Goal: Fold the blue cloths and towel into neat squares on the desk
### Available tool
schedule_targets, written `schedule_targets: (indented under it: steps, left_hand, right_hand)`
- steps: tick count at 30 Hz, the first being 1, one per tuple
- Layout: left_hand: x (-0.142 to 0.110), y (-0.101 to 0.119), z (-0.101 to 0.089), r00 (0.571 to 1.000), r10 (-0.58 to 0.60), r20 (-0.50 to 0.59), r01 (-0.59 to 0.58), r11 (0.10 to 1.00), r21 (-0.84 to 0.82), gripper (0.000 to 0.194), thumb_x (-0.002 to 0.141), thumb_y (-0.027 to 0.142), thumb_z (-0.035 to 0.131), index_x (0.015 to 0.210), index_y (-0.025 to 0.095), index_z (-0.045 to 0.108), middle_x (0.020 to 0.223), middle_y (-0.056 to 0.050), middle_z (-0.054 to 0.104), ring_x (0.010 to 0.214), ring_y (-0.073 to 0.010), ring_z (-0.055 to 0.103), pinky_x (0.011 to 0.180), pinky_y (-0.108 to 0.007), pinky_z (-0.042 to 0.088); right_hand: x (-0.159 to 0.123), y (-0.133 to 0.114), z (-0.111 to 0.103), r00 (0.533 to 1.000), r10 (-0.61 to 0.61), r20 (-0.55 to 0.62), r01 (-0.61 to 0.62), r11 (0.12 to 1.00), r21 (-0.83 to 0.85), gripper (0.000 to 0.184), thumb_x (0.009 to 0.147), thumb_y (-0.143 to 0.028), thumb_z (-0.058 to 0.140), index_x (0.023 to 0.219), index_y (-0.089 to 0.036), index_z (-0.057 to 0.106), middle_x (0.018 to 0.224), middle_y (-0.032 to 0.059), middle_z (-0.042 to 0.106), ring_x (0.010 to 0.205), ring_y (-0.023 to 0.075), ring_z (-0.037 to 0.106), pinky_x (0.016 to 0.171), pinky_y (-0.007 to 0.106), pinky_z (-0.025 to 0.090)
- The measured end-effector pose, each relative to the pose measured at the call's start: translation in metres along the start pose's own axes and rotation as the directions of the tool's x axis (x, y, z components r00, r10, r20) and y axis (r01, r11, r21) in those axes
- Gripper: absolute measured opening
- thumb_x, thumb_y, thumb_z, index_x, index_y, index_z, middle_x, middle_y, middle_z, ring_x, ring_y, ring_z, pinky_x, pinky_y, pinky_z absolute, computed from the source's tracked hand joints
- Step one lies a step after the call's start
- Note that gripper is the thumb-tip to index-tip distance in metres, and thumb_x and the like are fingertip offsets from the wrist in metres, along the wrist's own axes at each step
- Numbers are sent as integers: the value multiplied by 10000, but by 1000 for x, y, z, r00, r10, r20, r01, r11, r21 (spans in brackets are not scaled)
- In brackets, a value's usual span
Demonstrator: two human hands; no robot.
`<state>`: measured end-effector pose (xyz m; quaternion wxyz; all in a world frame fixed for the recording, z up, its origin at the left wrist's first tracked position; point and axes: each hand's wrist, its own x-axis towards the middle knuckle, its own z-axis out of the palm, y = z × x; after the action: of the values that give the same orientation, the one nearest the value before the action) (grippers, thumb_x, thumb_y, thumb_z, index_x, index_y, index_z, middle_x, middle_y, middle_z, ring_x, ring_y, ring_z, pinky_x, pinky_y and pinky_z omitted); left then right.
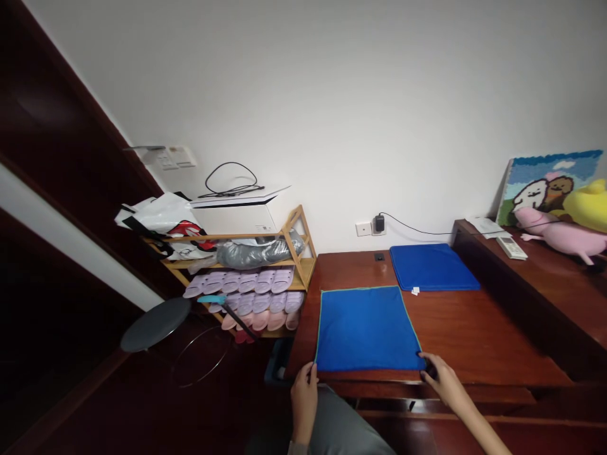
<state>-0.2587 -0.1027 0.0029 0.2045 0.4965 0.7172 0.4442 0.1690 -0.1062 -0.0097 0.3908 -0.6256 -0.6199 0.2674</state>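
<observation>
- My left hand [303, 398] is at the lower left of the desk, back of the hand up, wrist below and fingers pointing forward. Its thumb and fingertips come near each other at the cloth's near left corner; I cannot tell whether they pinch it.
- My right hand [441, 379] reaches in from the lower right, forearm slanting up and leftward. The fingers bend over the near right corner, with the thumb spread below them, nearer my body; whether they grip the fabric I cannot tell.
- Between my hands the blue cloth [365, 328] lies spread flat, its pale green edging showing along the sides, its near edge close to the front of the desk [474, 335].
- My grey-clad leg [346, 423] shows below the desk's front edge, between my forearms.
- Beyond the cloth, to the right, a darker blue pad [432, 268] lies on the desk, a small white tag [416, 291] at its near edge.
- Behind the desk, a black plug [379, 222] sits in the wall.
- Left of the desk stands a wooden rack with rows of slippers [246, 282]; farther left is a round stool [159, 323].
- On the far right, a remote [512, 248] lies near a pink plush toy [559, 237].
</observation>
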Motion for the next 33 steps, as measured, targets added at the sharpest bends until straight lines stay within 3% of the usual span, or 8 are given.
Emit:
schedule_targets:
  steps: [5, 9, 16, 20, 23, 27, 30, 33]
  left_hand:
    - [12, 26, -10, 998, -41, -40, 32, 979, -202, 731, 746, 882, 548, 874, 192, 755, 762, -105, 754, 621, -259, 701, 675, -411, 571]
    - [43, 61, -20, 989, -122, 80, 146, 849, -507, 717, 611, 826, 762, 856, 153, 728, 609, -24, 665, 551, -191, 639, 567, -316, 509]
    - [116, 134, -56, 992, 3, 125, 83, 733, -675, 678, 692, 569, 871, 1211, 188, 658, 719, 33, 685, 605, -117, 655, 609, -236, 527]
    - [141, 186, -85, 988, 108, 115, 16, 656, -754, 616, 694, 483, 901, 1178, 157, 706, 739, 4, 717, 649, -120, 680, 653, -237, 548]
    - [150, 215, -103, 972, 210, 101, -82, 713, -696, 591, 656, 426, 935, 1146, 147, 758, 937, -80, 789, 834, -181, 739, 818, -309, 582]
    - [154, 232, -119, 939, 341, 34, -299, 863, -406, 415, 701, 440, 900, 1026, 195, 821, 1014, -112, 816, 947, -272, 750, 900, -386, 576]
    - [158, 235, -123, 845, 534, -23, -529, 830, -178, 267, 817, 461, 795, 974, 249, 833, 1048, -97, 817, 1017, -292, 737, 968, -406, 547]
    - [171, 239, -122, 771, 637, 3, -637, 771, -21, 279, 909, 485, 683, 961, 248, 820, 1021, -82, 806, 981, -270, 731, 955, -395, 549]
  right_hand:
    - [12, -16, -18, 996, -74, -45, 79, 991, 112, 385, 861, -580, 592, 953, -271, 804, 973, 90, 801, 905, 302, 762, 870, 440, 614]
    - [44, -44, -45, 985, -110, -134, 129, 981, 142, 480, 861, -690, 614, 937, -259, 813, 966, 90, 809, 853, 278, 762, 813, 411, 625]
    - [119, -121, -112, 944, -271, -190, 292, 952, 90, 550, 859, -731, 625, 972, -223, 805, 998, 105, 814, 864, 251, 747, 793, 389, 610]
    - [136, -174, -151, 892, -408, -192, 418, 908, 12, 484, 901, -681, 623, 987, -242, 807, 1003, 83, 805, 896, 244, 738, 754, 359, 594]
    - [139, -208, -179, 858, -479, -187, 482, 876, -34, 427, 928, -642, 621, 1003, -263, 805, 1022, 71, 802, 934, 246, 736, 769, 356, 589]
    - [140, -230, -203, 835, -518, -186, 512, 855, -86, 435, 935, -645, 613, 1007, -260, 802, 1024, 76, 799, 903, 243, 731, 749, 349, 584]
    - [147, -229, -208, 841, -518, -157, 505, 855, -118, 448, 938, -649, 600, 993, -251, 799, 1018, 77, 800, 877, 238, 733, 719, 336, 576]
    - [164, -223, -206, 852, -511, -117, 491, 856, -159, 444, 953, -627, 580, 991, -243, 798, 1009, 74, 805, 859, 232, 736, 726, 333, 573]
